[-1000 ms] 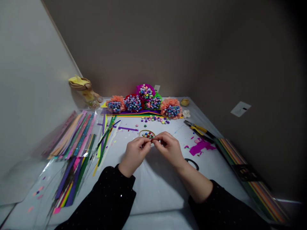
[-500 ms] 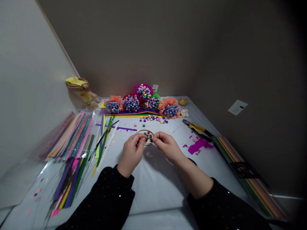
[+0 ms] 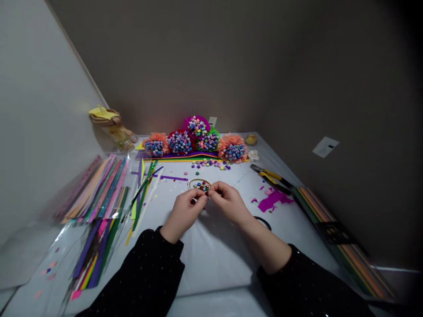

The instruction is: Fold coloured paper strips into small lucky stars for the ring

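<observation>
My left hand (image 3: 187,210) and my right hand (image 3: 230,203) meet at the middle of the table, thumbs and forefingers pinched close together. Between the fingertips is something small and dark, too small to name. Just behind them lies a round gold-rimmed dish (image 3: 190,184) of small shiny multicoloured stars or beads (image 3: 202,186), its near part hidden by my fingers. Farther back, small folded paper stars (image 3: 213,164) lie loose in a cluster. By my right wrist is a black ring-shaped thing (image 3: 265,222), partly covered by the arm.
Paper flowers filled with stars (image 3: 180,142) line the back. Paper strips (image 3: 109,189) in clear plastic lie left. Yellow-handled pliers (image 3: 271,177), magenta scraps (image 3: 272,200) and a pack of coloured paper (image 3: 340,237) lie right. A yellow-topped bottle-like thing (image 3: 112,125) stands back left.
My left hand has shifted right, and its fingertips now touch or nearly touch those of my right hand. More of the dish and of the black ring-shaped thing shows.
</observation>
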Demonstrator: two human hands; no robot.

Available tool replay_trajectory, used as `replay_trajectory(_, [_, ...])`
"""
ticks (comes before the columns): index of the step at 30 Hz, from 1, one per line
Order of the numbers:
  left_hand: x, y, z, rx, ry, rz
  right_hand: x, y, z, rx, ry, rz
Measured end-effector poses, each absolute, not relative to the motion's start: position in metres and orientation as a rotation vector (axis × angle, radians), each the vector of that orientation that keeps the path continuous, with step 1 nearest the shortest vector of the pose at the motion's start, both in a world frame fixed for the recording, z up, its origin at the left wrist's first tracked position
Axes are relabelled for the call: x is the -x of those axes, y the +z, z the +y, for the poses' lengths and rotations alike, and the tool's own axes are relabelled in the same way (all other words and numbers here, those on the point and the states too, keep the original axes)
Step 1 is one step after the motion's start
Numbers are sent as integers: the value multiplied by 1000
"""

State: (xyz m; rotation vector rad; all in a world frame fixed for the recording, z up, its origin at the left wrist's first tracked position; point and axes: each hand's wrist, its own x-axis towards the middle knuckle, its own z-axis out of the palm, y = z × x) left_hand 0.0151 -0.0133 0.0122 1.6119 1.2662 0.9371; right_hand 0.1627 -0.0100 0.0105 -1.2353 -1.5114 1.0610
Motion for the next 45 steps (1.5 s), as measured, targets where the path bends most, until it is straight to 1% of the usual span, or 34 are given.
replay_trajectory(3, [-15,14,-13,-1498,933,1222,-163,9,-12,1230,751,-1650])
replay_trajectory(7, [-16,12,-13,-1310,914,1148,-165,6,-11,1046,340,-1850])
replay_trajectory(10, [-15,8,-13,-1181,932,1138,-168,3,-10,939,141,-1944])
replay_trajectory(13, [-15,6,-12,-1122,950,1162,-171,2,-9,912,34,-2034])
replay_trajectory(17, [-13,7,-10,-1157,956,1192,-171,5,-12,902,79,-2031])
replay_trajectory(23, [-11,13,-11,-1403,928,1246,-168,16,-15,1077,447,-1822])
replay_trajectory(30, [-12,18,-13,-1572,964,1279,-167,14,-12,1185,638,-1785])
replay_trajectory(33, [-12,17,-13,-1511,929,1297,-167,11,-11,1205,635,-1783])
replay_trajectory(37, [-14,18,-14,-1407,887,1239,-168,8,-10,1198,496,-1830])
replay_trajectory(40, [-14,17,-13,-1363,915,1216,-169,7,-9,1164,417,-1874])
replay_trajectory(45, [-11,12,-9,-1335,1024,1267,-169,8,-10,1141,418,-1858])
